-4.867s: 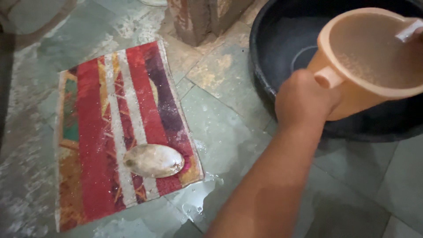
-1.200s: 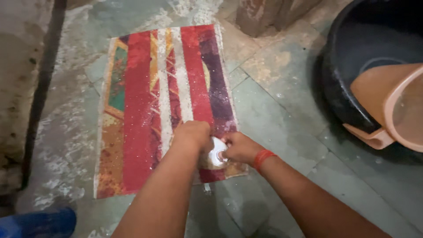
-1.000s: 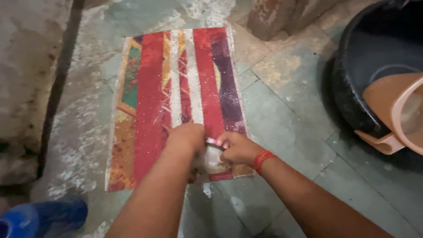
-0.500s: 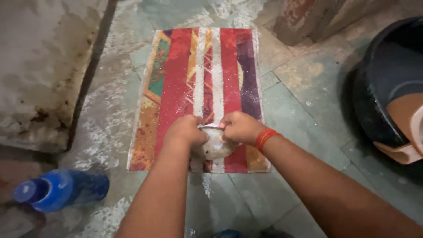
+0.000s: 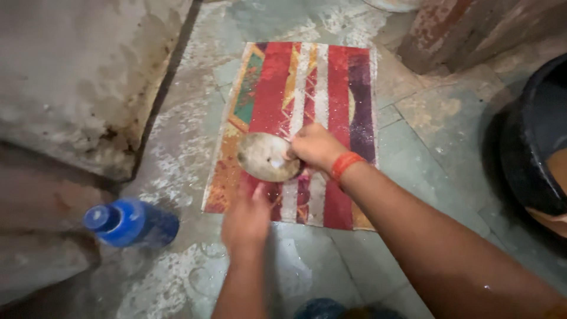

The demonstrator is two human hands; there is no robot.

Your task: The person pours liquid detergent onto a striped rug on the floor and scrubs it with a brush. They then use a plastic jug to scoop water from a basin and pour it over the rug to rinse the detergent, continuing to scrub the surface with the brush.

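A red striped mat (image 5: 277, 82) lies flat on the wet stone floor. My right hand (image 5: 314, 147), with an orange band at the wrist, grips the edge of a small round metal bowl (image 5: 266, 156) and holds it tilted just above the mat's near end. My left hand (image 5: 247, 217) is blurred, below the bowl over the mat's near edge, apart from the bowl, holding nothing that I can see.
A blue plastic bottle (image 5: 127, 223) lies on the floor at the left. A rough concrete slab (image 5: 82, 77) fills the upper left. A black tub (image 5: 531, 153) with an orange mug (image 5: 555, 195) stands at the right edge. A brick pillar (image 5: 449, 29) rises behind.
Both hands held the bowl half a second ago. Now my left hand has come off it and dropped toward me, while my right hand keeps the bowl and has tilted it up.
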